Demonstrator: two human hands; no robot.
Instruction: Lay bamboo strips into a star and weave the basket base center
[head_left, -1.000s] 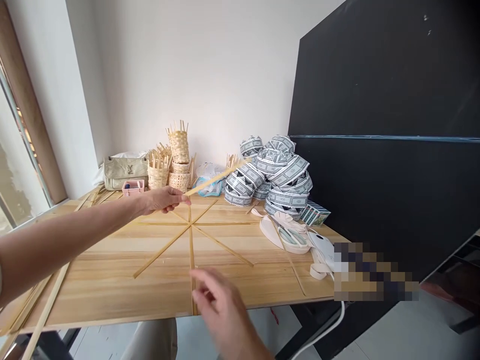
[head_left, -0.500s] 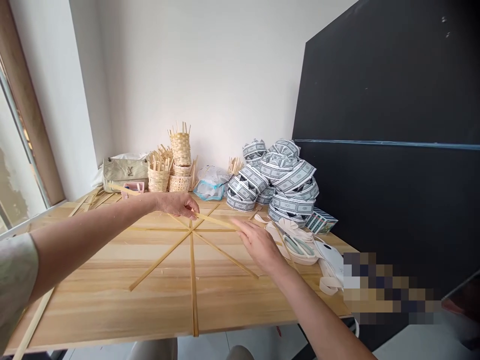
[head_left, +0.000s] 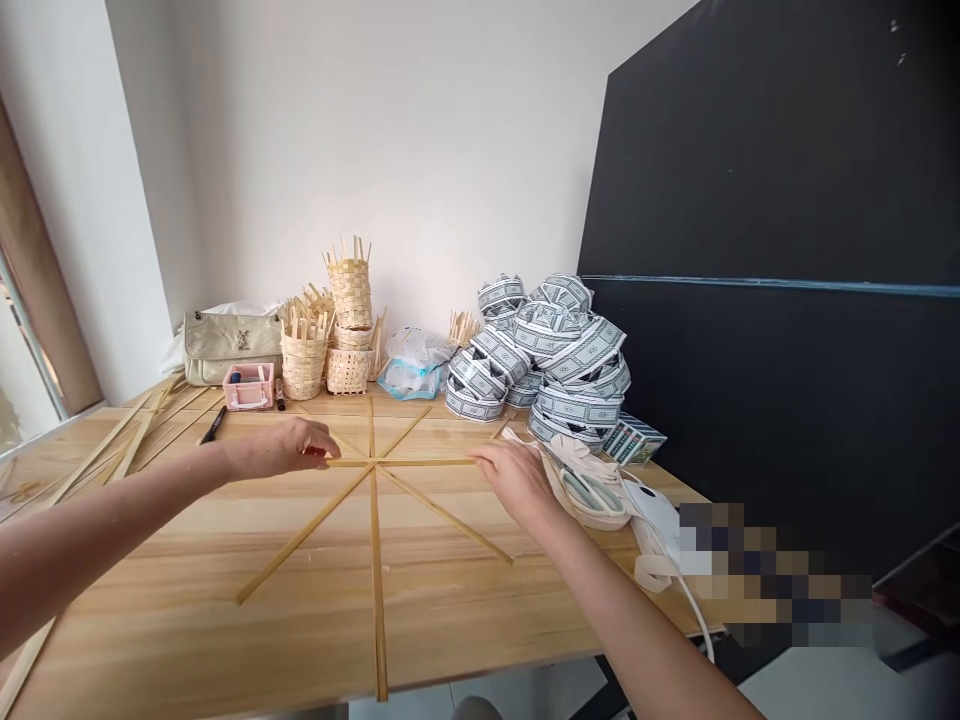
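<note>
Flat bamboo strips cross in a star on the wooden table (head_left: 300, 640). My left hand (head_left: 281, 448) is closed in a pinch on the left part of the sideways bamboo strip (head_left: 427, 462). On the right part of that same strip, the thumb and fingers of my right hand (head_left: 517, 482) are closed too. The strip runs straight between both hands, over the crossing point. A long bamboo strip (head_left: 379, 590) points towards me, and slanting strips (head_left: 307, 532) spread out from the centre. My fingers hide the outer ends of the sideways strip.
Woven baskets (head_left: 349, 295), a beige handbag (head_left: 232, 345) and a pink box (head_left: 249, 388) stand at the back left. Patterned bands (head_left: 551, 330) are piled at the back right. Scissors (head_left: 592, 495) lie beyond my right hand. Loose strips (head_left: 124, 440) lie at the left.
My left hand has moved left and lower, and my right hand slightly lower. The strip that slanted between them, held raised, now lies level across the star's centre.
</note>
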